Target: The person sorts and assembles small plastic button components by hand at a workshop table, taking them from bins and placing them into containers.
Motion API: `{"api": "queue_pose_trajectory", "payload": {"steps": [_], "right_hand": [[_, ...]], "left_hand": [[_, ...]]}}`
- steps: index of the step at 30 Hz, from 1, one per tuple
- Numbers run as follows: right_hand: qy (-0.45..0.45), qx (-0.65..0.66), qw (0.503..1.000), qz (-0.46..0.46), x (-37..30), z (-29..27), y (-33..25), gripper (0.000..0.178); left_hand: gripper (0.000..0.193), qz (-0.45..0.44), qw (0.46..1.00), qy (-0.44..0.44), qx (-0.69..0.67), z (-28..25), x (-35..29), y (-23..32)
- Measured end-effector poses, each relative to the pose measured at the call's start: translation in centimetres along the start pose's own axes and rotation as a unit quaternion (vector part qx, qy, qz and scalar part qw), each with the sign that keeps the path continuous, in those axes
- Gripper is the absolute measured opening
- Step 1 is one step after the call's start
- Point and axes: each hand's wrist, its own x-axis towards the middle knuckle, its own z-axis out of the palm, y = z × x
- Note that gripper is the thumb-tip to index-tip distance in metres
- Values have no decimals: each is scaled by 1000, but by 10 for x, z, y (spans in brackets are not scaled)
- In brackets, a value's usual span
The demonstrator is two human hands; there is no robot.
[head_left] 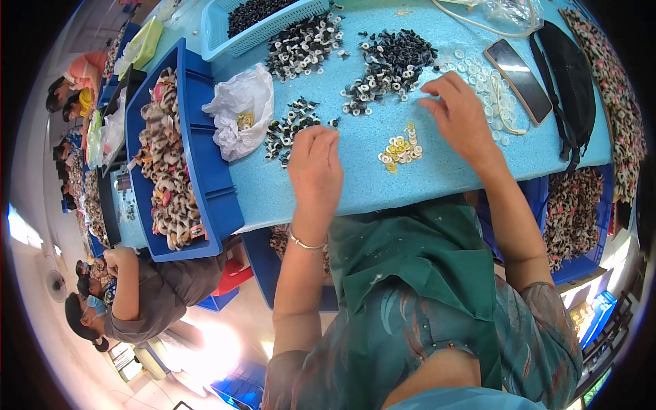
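My left hand (316, 167) is over the blue table's near half, fingers bent and held together beside a small group of black-and-white pegs (279, 139). Whatever its fingertips might hold is too small to make out. To the right, my right hand (459, 115) hovers with thumb and forefinger apart, nothing visible between them. Its fingertips are near a heap of black pegs (400, 56), some with white rings on them. Between my hands lies a patch of yellow and white washers (400, 152). Clear round discs (471, 67) spread beyond my right hand.
A blue bin (181, 137) of furry patterned pieces stands at left, beside a crumpled white bag (236, 102). A light-blue basket (260, 39) holds black pegs at the back. A phone (518, 80) and black pouch (570, 82) lie at right. Another person (154, 294) sits at left.
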Motion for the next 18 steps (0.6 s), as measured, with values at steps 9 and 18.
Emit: {"api": "queue_pose_trajectory", "payload": {"steps": [9,18], "right_hand": [[-38,-120,991,-32,23,8,8,11],[3,3,1000,-19,14,-16,14,8]], "left_hand": [[13,61,997,-49,-11,40,23,25],[8,53,987,-149,16,71,47,37]]}}
